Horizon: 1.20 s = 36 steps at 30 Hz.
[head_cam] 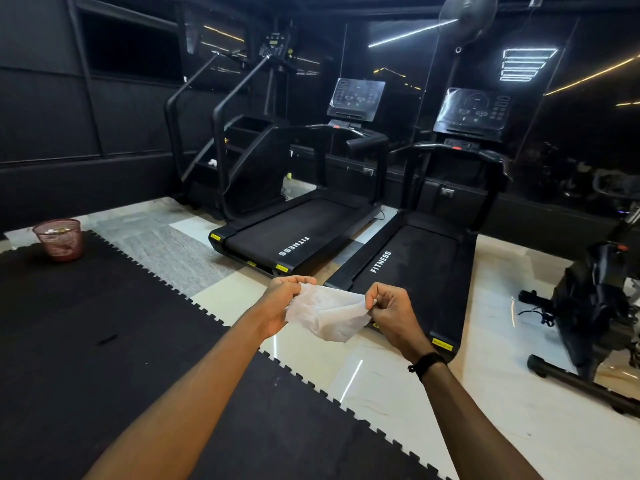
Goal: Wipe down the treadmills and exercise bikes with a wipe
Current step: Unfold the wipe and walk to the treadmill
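Observation:
A white wipe (329,313) is stretched between my two hands in front of me. My left hand (282,303) pinches its left edge and my right hand (393,310) pinches its right edge. Two black treadmills stand ahead, side by side: the left treadmill (294,237) and the right treadmill (415,271), each with "FITNESS" on the belt and a console screen on top. The rear end of the right treadmill is just beyond my hands. A black exercise bike (595,306) stands at the right edge, partly cut off.
A black stair climber (235,150) stands behind the left treadmill. A red mesh bin (60,239) sits on the black foam mat (86,341) at the left. Pale glossy floor tiles (398,393) run between mat and machines. A fan (467,15) hangs on the dark wall.

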{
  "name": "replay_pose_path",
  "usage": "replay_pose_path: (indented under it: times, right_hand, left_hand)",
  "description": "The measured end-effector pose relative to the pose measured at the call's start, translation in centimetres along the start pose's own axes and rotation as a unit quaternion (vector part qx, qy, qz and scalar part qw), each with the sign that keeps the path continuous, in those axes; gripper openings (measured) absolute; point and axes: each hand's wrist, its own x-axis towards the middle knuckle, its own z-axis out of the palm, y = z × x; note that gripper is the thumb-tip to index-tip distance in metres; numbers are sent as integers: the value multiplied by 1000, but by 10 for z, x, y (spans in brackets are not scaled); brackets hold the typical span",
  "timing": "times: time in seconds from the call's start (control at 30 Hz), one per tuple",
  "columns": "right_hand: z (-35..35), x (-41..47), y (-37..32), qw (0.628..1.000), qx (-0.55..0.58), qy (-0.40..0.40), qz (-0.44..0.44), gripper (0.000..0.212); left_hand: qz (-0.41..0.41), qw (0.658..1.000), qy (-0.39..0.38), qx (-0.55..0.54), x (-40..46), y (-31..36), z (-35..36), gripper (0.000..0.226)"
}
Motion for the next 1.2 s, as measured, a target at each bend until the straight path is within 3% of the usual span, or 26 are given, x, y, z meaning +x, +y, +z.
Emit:
replay_pose_path:
  times: [0.37,0.47,0.53,0.6,0.8,0.87,0.97,1.1,1.2]
  right_hand:
    - [3,5,-7,999,31,-35,-12,17]
    - [-3,10,-16,997,51,-67,1,27]
    - [-8,18,-19,994,4,-111,18,31]
    - [-11,25,-23,986,-56,-154,26,30]
    - [-14,27,-41,975,-54,-208,65,14]
    - [-10,27,-49,965,-43,-240,95,23]
    - [-4,26,-55,972,-48,-200,118,46]
    - [8,29,-51,989,-18,-110,93,33]
    - [20,30,-44,994,-12,-84,70,23]
  left_hand:
    - [6,999,-31,-4,5,4,-10,28]
    - [25,998,-51,-10,6,10,-11,36]
    - [31,998,-49,-11,6,13,-11,41]
    - [35,998,-44,-3,6,14,-13,38]
    - [21,1000,-22,0,15,13,-22,27]
    - [22,999,-29,-10,15,14,-24,20]
    - [17,998,-65,-10,14,14,-27,17]
    - [-23,998,-58,-24,14,12,-34,32]
    - [-63,992,-105,-29,12,14,-40,59]
